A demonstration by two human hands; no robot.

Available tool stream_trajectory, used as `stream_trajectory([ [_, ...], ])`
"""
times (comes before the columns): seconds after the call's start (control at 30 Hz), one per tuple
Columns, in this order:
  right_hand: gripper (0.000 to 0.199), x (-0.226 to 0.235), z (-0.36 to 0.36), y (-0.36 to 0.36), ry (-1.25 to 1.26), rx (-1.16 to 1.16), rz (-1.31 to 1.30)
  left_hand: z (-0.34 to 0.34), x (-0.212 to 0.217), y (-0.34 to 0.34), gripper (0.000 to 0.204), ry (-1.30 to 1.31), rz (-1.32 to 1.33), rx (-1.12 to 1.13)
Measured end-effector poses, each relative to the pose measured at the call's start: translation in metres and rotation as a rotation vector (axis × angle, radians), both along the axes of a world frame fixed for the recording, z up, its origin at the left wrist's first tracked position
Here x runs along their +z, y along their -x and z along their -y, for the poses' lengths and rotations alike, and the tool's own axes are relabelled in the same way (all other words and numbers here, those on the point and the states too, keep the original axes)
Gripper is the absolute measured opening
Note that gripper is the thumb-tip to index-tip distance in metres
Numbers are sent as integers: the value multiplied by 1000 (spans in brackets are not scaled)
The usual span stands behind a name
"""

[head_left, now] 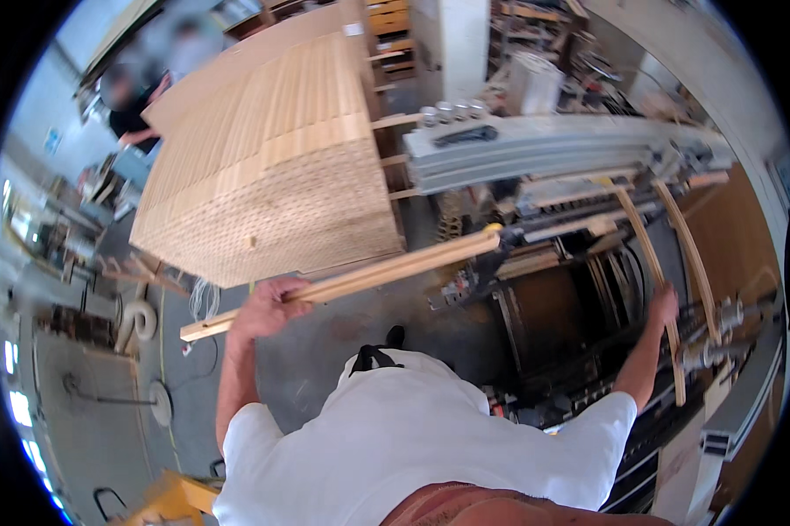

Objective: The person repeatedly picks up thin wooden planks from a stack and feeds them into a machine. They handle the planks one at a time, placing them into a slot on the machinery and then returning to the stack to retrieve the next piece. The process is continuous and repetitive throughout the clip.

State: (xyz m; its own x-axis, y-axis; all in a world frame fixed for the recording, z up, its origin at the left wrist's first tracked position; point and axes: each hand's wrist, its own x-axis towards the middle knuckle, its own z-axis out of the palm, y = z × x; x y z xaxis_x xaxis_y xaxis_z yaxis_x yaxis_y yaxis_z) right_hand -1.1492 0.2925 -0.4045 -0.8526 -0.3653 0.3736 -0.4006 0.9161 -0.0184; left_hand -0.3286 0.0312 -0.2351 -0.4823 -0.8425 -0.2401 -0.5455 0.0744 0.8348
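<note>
My left hand (270, 309) is closed round a long grooved wooden strip (395, 270) near its left end. The strip slants up to the right, and its far end reaches the edge of a dark machine (544, 307). On the right, my right hand (664, 305) is closed on a second wooden strip (642, 230), which lies across the machine. Another wooden strip (688, 250) rests just right of it, near metal clamp parts (726, 311).
Ahead stands a big stack of wooden strips (263, 188). Behind the machine, a grey metal beam (544, 145) carries several glass jars (453, 111) and a black tool. A pedestal-like stand (161, 403) is at left. Two people are at the far left.
</note>
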Motion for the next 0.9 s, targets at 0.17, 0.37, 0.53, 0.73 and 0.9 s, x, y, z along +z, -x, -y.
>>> stream_trajectory([
  [0.17, 47, -6, 31, -23, 305, 84, -138, 25, 60, -78, 35, 52, -185, 201],
  [0.37, 42, 29, 108, -200, 747, 431, 177, 111, 109, -129, 44, 267, -219, 212],
  [0.53, 36, 13, 148, -314, 926, 503, 428, 223, 111, -138, 45, 334, -282, 383],
  [0.73, 25, -43, 162, -420, 1015, 543, 811, 414, 75, -109, 48, 486, 171, 426],
  [0.9, 26, -67, 136, -508, 835, 460, 756, 467, 72, -69, 44, 499, 328, 405],
])
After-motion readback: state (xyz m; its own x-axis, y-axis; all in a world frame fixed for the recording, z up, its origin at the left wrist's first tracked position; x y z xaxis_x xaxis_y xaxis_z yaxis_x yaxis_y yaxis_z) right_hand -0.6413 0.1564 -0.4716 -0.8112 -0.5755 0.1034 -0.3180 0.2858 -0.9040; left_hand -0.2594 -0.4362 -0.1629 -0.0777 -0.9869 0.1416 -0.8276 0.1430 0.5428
